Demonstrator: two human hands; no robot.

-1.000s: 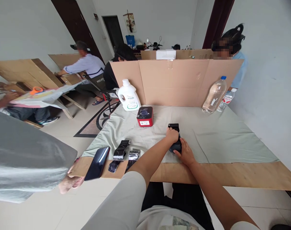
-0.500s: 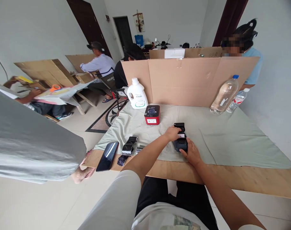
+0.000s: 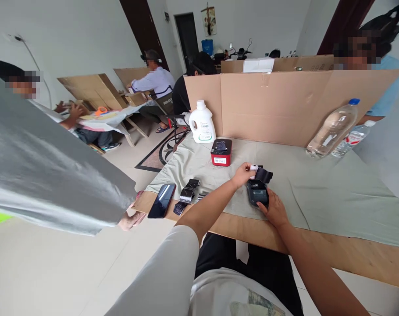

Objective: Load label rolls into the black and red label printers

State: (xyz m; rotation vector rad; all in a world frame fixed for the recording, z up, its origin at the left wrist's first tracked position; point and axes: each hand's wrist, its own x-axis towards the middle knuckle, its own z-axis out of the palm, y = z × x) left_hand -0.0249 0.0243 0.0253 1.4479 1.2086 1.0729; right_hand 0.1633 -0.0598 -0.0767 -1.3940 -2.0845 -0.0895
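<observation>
My left hand (image 3: 243,174) is closed on a small paper roll (image 3: 253,170), white at its end, with a dark strip (image 3: 264,175) trailing from it to the right. The roll is just above a dark portable label printer (image 3: 258,194) on the cloth, whose lid appears raised. My right hand (image 3: 274,206) grips the printer's right side and front edge. To the left lie other dark strips and a roll (image 3: 189,191), a phone (image 3: 162,201), and farther back a red and black boxy device (image 3: 221,152) with a dark piece on top.
A white jug (image 3: 202,125) stands at the table's back left. Behind is a cardboard screen (image 3: 268,109). A large clear bottle (image 3: 334,127) and a smaller bottle (image 3: 352,139) stand at the right. A grey cloth (image 3: 55,175) hangs at the left; several people sit beyond.
My left hand has lifted the paper roll out of the printer, and the dark strip now shows beside it. My right hand stays on the printer. The view has shifted left.
</observation>
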